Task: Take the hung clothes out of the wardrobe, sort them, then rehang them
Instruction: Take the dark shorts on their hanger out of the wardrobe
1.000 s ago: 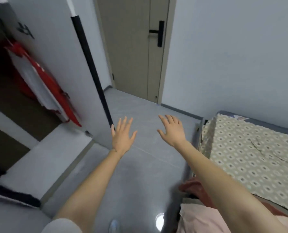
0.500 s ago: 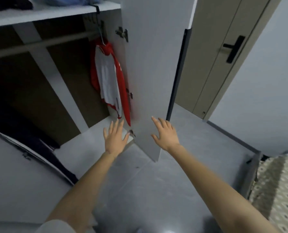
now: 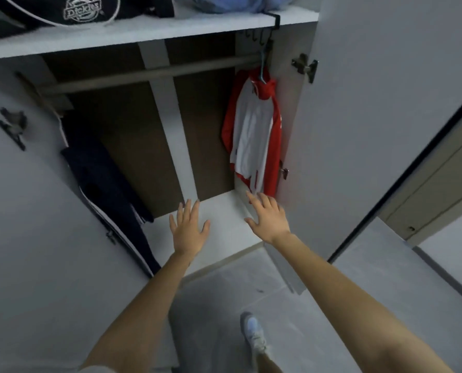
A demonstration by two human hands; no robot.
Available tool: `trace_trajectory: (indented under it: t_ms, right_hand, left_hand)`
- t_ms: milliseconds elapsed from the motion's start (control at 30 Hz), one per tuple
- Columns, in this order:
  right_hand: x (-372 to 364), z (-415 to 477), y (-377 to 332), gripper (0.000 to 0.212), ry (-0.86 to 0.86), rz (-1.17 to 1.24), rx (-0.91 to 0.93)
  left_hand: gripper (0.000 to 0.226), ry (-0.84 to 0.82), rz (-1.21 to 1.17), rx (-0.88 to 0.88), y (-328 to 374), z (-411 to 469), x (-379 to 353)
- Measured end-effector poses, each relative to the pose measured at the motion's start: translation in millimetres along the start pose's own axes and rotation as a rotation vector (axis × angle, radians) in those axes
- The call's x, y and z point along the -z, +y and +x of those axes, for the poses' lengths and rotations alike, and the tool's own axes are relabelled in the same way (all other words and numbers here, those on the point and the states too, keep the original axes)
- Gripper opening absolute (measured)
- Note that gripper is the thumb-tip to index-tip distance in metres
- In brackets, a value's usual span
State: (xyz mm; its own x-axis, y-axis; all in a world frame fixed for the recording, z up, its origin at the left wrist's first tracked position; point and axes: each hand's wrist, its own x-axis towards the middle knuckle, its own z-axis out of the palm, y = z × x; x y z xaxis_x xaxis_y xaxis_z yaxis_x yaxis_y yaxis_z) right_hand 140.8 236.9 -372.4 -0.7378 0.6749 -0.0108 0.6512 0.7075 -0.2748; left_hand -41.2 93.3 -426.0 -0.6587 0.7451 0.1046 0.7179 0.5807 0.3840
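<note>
The wardrobe stands open in front of me, its hanging rail (image 3: 143, 76) crossing under the upper shelf (image 3: 143, 36). A red and white garment (image 3: 251, 135) hangs on a hanger at the rail's right end, against the right side panel. A dark navy garment (image 3: 108, 189) hangs low at the left, beside the left door. My left hand (image 3: 188, 230) is stretched out flat with spread fingers above the wardrobe floor (image 3: 224, 214), holding nothing. My right hand (image 3: 269, 219) is also flat and empty, its fingertips just below the hem of the red and white garment.
The left door (image 3: 36, 211) and right door (image 3: 372, 130) both stand open on either side of me. A black bag (image 3: 84, 9) and blue folded fabric (image 3: 238, 2) lie on the upper shelf. A room door (image 3: 440, 189) is at the right. My shoe (image 3: 254, 332) is on the grey floor.
My view has swung left from the bed and room door to face the open wardrobe. Both hands stay flat and empty and now reach closer to the red and white garment.
</note>
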Motion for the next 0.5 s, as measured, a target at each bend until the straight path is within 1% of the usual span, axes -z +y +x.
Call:
trace_trajectory:
  t_ms: [100,233,333,433,500]
  right_hand:
    - [-0.7,53.7,-10.9,0.072,-0.033,-0.014,0.085]
    - [3.4,121.4,-28.8,0.071,-0.067,-0.026,0.192]
    - [3.4,160.9,-41.8,0.071,-0.096,-0.052,0.278]
    - [1.4,207.6,-63.0,0.071,-0.114,-0.058,0.394]
    - [2.2,226.6,-72.4,0.071,-0.105,-0.058,0.416]
  left_hand:
    - [0.065,0.048,0.043,0.081,-20.1,33.7,9.3]
    - [0.067,0.108,0.022,0.232,-50.1,73.6,19.3]
    - [0.068,0.194,-0.019,0.302,-63.9,89.6,31.9]
    - [0.069,0.306,-0.005,0.362,-86.6,110.3,49.1]
    - [0.069,0.371,-0.011,0.392,-99.3,122.7,63.2]
